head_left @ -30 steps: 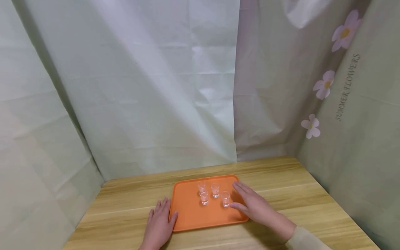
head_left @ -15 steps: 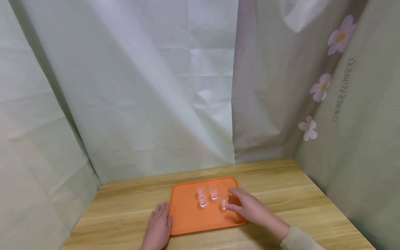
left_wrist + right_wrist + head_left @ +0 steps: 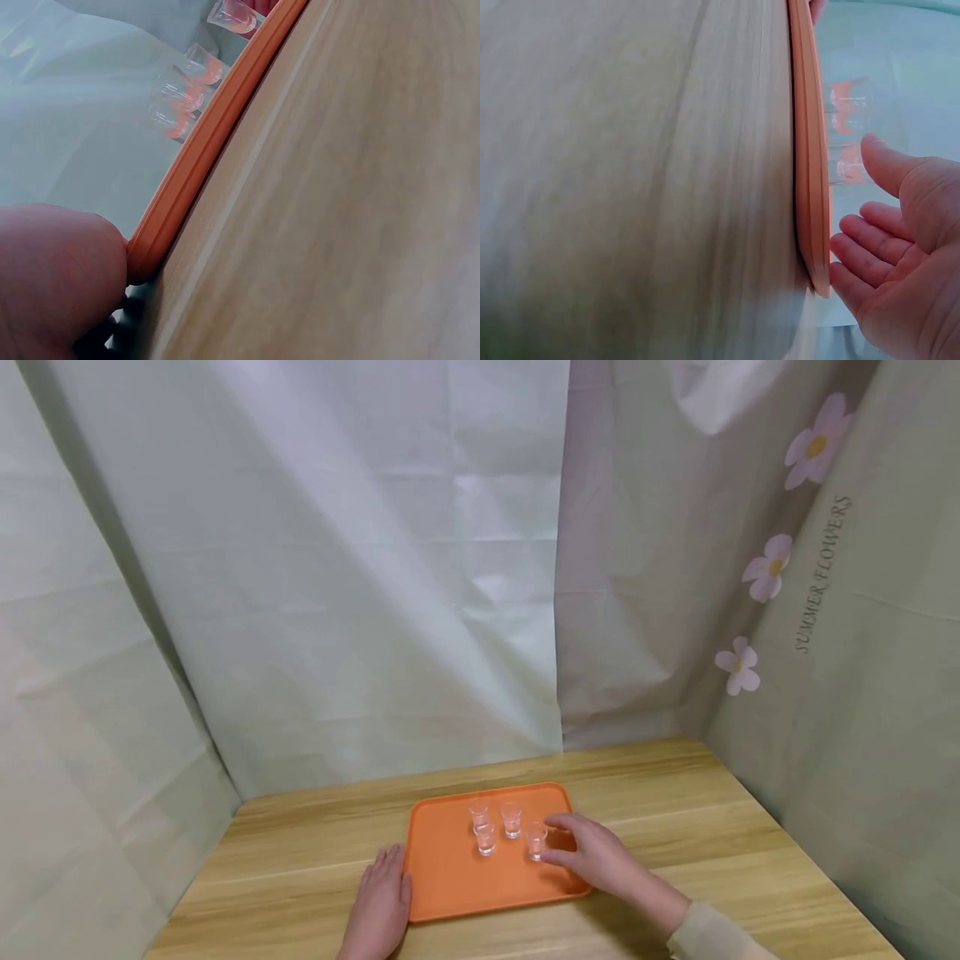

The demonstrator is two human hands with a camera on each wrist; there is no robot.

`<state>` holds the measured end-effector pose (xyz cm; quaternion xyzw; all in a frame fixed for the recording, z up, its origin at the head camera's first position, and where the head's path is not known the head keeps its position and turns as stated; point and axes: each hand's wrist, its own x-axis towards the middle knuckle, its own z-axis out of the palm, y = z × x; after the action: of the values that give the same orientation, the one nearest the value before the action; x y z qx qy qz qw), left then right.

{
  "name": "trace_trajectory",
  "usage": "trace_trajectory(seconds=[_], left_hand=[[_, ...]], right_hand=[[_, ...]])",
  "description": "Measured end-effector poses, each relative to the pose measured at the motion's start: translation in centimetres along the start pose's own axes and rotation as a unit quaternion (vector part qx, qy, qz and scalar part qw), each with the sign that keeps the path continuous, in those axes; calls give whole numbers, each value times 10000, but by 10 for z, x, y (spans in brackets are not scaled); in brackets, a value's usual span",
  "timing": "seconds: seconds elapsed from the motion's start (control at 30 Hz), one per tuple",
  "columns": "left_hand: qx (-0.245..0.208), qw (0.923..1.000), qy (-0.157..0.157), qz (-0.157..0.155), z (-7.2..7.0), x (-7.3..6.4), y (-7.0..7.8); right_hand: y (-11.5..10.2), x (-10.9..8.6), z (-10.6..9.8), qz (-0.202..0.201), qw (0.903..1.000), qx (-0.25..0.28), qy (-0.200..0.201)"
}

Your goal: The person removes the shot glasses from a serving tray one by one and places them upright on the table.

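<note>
An orange tray (image 3: 450, 893) lies on the table with several small clear shot glasses standing upright on it. The rightmost shot glass (image 3: 536, 843) is between the thumb and fingers of my right hand (image 3: 596, 856), which reaches over the tray's right side. In the right wrist view, the right hand (image 3: 900, 262) has its thumb apart from its loosely bent fingers, the thumb near a glass (image 3: 850, 163). My left hand (image 3: 377, 902) rests flat along the tray's left edge, fingers straight. The left wrist view has the left hand (image 3: 60, 270) against the tray's corner.
Three other shot glasses (image 3: 512, 821) stand grouped left of the rightmost one, toward the tray's back half. Wood-grain tabletop (image 3: 285, 868) surrounds the tray. Pale green curtains (image 3: 375, 610) hang behind and at both sides of the table.
My right thumb and fingers have drawn in around the rightmost glass. The left thumb has shifted from over the tray's rim to beside the other fingers. The glasses stay put on the tray.
</note>
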<state>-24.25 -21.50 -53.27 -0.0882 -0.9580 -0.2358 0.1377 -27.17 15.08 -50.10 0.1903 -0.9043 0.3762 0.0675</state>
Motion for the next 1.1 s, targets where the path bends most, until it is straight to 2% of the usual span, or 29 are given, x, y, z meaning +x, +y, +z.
trace_trajectory(seconds=[0.37,0.83,1.1], left_hand=[[-2,9998,-176,-93,-2,1,-3],[41,9991,-335,-263,1,-1,-4],[27,10000,18,27,7,2,-9]], right_hand=[[-1,6,7,-190,9998,-32,108],[-1,6,14,-25,9999,130,7],[-3,14,14,33,10000,8,75]])
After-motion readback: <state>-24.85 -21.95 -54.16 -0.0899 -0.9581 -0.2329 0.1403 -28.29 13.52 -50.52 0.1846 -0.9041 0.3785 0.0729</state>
